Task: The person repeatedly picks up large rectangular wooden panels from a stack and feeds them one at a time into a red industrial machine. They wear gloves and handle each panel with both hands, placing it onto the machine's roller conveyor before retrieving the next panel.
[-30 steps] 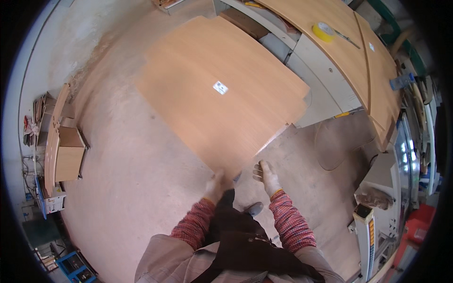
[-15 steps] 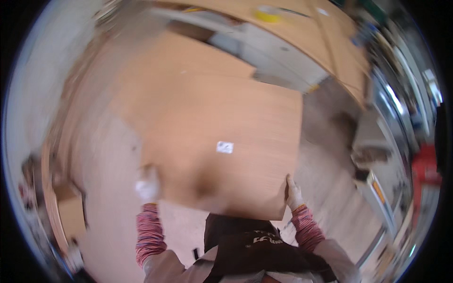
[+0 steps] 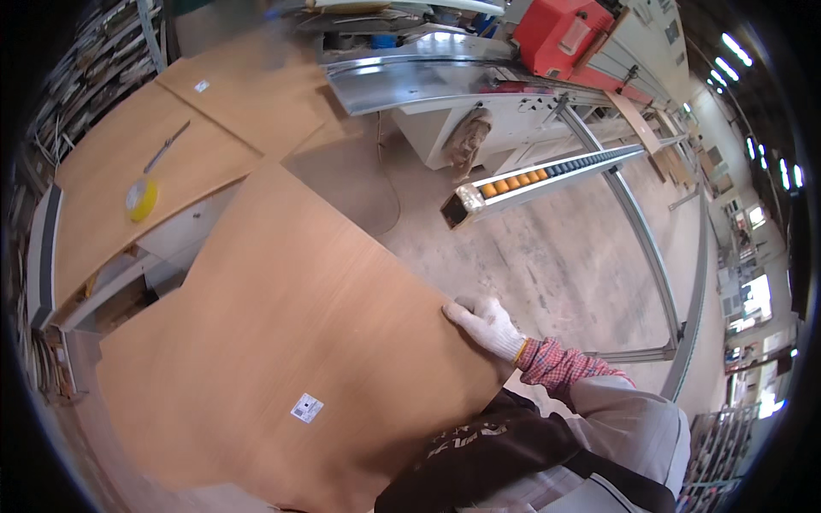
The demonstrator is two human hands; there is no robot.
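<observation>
A large flat wood-grain panel [image 3: 342,299] is held low in front of me, with a small white printed label [image 3: 307,408] near its close side. My right hand [image 3: 487,327], in a white knitted glove and a checked red sleeve, is closed on the panel's right edge. Its thumb lies over the top face and the other fingers are partly hidden by the edge. On the left, the outline steps out as if another similar panel [image 3: 145,359] lies below; I cannot tell where one ends. My left hand does not show.
At the far left, a worktable [image 3: 94,205] bears wood-grain panels, a roll of yellow tape [image 3: 141,199] and a slim knife-like tool [image 3: 164,150]. Ahead to the right stands a roller rail [image 3: 547,178] on a metal frame [image 3: 650,248], by a red and white machine [image 3: 556,38].
My view has swung to the right, bringing the machine and roller rail into the middle. The panel stays in my right hand. My left hand has dropped out of view.
</observation>
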